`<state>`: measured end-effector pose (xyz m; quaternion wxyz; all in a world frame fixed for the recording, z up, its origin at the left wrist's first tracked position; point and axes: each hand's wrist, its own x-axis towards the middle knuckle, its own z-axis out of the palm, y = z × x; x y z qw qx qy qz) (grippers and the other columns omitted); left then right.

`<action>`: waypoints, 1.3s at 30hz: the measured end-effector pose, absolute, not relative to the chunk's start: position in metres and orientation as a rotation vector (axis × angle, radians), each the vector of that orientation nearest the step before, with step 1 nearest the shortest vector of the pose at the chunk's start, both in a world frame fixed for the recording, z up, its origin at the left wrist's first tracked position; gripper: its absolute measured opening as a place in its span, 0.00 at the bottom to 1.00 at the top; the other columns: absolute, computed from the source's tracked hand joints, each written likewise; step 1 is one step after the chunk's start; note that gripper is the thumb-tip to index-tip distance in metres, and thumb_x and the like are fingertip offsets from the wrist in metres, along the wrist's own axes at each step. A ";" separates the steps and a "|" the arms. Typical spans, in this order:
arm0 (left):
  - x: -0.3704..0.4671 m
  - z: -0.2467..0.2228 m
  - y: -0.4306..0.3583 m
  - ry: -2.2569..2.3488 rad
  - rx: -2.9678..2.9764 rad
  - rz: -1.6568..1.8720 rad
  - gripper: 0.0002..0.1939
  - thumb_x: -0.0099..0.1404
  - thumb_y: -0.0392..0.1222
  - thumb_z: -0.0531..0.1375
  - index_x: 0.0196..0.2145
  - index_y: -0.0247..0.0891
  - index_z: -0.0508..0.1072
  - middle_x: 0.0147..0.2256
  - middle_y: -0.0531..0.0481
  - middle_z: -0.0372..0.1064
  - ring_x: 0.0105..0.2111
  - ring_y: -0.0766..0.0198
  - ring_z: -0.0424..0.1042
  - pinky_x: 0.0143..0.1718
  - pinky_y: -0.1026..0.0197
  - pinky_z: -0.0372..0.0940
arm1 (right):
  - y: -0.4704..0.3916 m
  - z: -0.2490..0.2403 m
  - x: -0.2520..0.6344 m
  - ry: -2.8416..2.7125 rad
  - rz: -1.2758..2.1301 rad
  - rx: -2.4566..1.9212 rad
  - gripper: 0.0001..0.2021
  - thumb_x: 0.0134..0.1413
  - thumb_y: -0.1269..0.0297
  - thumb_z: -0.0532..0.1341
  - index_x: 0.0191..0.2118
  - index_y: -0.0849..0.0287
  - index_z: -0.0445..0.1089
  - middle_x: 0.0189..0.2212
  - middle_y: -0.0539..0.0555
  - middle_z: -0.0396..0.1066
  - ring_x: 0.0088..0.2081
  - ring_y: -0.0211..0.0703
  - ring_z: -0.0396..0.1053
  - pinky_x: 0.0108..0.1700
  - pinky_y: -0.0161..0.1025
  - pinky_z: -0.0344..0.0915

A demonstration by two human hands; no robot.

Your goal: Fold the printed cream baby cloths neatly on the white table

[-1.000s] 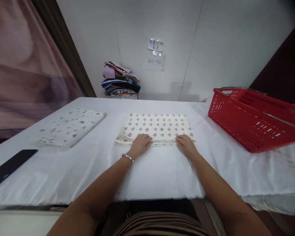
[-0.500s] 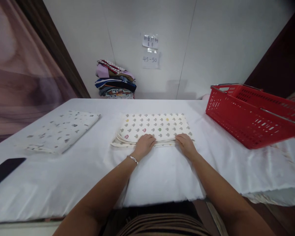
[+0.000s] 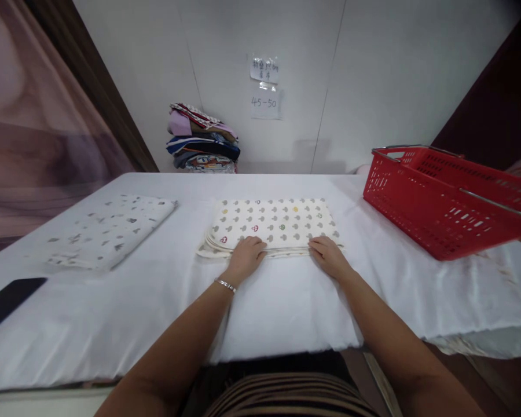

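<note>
A folded mushroom-print cloth (image 3: 275, 223), likely light, floppy and best held along its near edge, lies on the white table (image 3: 286, 313), the left hand (image 3: 246, 256) and right hand (image 3: 329, 256) touching that edge, whether pinching I can't tell.

Soft, even indoor light, a little dull.
From where I stand, the white tablecloth (image 3: 282, 313) is brightest, and a pale shadow lies low on the grey wall (image 3: 373, 75). A small glare shines between the paper signs (image 3: 264, 72); the upper writing is perhaps too soft to read. The folded cloth (image 3: 273, 220) shows rather clear, but the red basket (image 3: 421, 211) looks stretched, the pink curtain (image 3: 30, 127) smeared, and the upper right corner nearly black.
</note>
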<state>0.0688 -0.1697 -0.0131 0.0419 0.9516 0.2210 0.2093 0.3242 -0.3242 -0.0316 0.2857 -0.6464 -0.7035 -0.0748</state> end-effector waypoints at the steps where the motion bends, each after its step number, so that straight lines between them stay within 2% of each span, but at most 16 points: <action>1: 0.066 -0.011 -0.169 0.698 2.917 0.634 0.05 0.63 0.37 0.57 0.37 0.39 0.72 0.39 0.47 0.69 0.41 0.57 0.65 0.43 0.54 0.60 | -0.324 -0.032 0.324 -1.879 -0.199 -1.733 0.12 0.60 0.67 0.53 0.44 0.58 0.71 0.43 0.58 0.70 0.45 0.48 0.64 0.48 0.49 0.63; 6: 0.060 -0.008 -0.166 0.750 2.941 0.598 0.06 0.61 0.33 0.56 0.35 0.39 0.72 0.38 0.47 0.69 0.41 0.57 0.66 0.41 0.55 0.61 | -0.322 -0.035 0.323 -1.840 -0.238 -1.771 0.13 0.61 0.66 0.51 0.42 0.58 0.73 0.40 0.59 0.70 0.43 0.49 0.65 0.46 0.48 0.65; 14: 0.057 -0.014 -0.171 0.708 3.001 0.556 0.07 0.63 0.34 0.54 0.35 0.39 0.71 0.37 0.47 0.68 0.39 0.59 0.64 0.41 0.56 0.60 | -0.321 -0.043 0.328 -1.844 -0.279 -1.766 0.15 0.61 0.64 0.50 0.40 0.60 0.74 0.40 0.60 0.72 0.42 0.50 0.66 0.46 0.48 0.65; 19: 0.045 -0.011 -0.167 0.810 3.017 0.528 0.10 0.62 0.33 0.54 0.39 0.40 0.71 0.39 0.46 0.68 0.41 0.57 0.64 0.41 0.54 0.59 | -0.322 -0.051 0.335 -1.867 -0.271 -1.716 0.15 0.60 0.62 0.51 0.41 0.57 0.74 0.40 0.59 0.72 0.42 0.51 0.67 0.46 0.49 0.66; 24: 0.004 -0.004 -0.147 0.963 3.028 0.499 0.10 0.61 0.31 0.54 0.38 0.39 0.72 0.38 0.45 0.69 0.42 0.57 0.65 0.44 0.54 0.58 | -0.323 -0.054 0.335 -1.851 -0.295 -1.724 0.15 0.60 0.60 0.50 0.41 0.57 0.74 0.41 0.60 0.72 0.43 0.52 0.67 0.47 0.51 0.66; 29: -0.030 -0.004 -0.133 1.071 3.004 0.588 0.16 0.62 0.29 0.52 0.43 0.41 0.72 0.40 0.46 0.70 0.43 0.59 0.67 0.49 0.51 0.56 | -0.323 -0.056 0.337 -1.872 -0.310 -1.721 0.16 0.61 0.59 0.51 0.42 0.58 0.74 0.41 0.60 0.72 0.43 0.51 0.67 0.47 0.50 0.65; 35: -0.034 -0.011 -0.136 1.166 2.889 0.672 0.16 0.60 0.31 0.53 0.44 0.39 0.73 0.40 0.44 0.72 0.43 0.57 0.68 0.46 0.53 0.60 | -0.321 -0.052 0.330 -1.815 -0.290 -1.720 0.14 0.60 0.62 0.52 0.40 0.58 0.74 0.40 0.59 0.72 0.42 0.50 0.67 0.47 0.50 0.66; 39: -0.037 -0.011 -0.132 1.104 2.878 0.682 0.18 0.60 0.34 0.52 0.45 0.39 0.73 0.41 0.45 0.72 0.43 0.56 0.69 0.46 0.53 0.61 | -0.326 -0.036 0.323 -1.751 -0.158 -1.729 0.13 0.58 0.65 0.53 0.40 0.57 0.74 0.40 0.58 0.73 0.43 0.48 0.68 0.47 0.49 0.66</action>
